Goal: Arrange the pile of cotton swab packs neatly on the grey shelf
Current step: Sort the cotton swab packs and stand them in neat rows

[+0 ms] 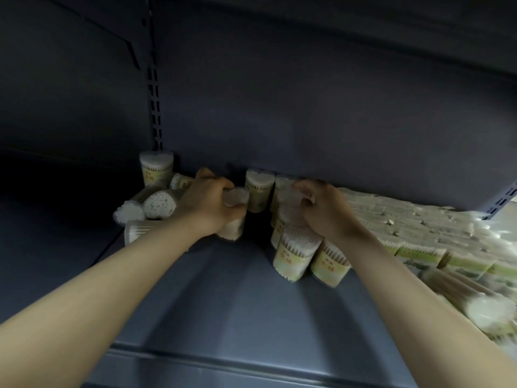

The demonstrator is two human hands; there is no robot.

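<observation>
Gripping upright swab packs, both hands.

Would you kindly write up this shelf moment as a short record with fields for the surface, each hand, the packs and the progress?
surface: grey shelf, bare at front centre
left hand: grips an upright swab pack
right hand: grips the top of a pack in the standing cluster
toppled packs: lying on their sides at left
back-corner pack: upright against the back panel
wrapped bundles: stacked at right
progress: pile partly sorted, several packs not yet stood up
</observation>
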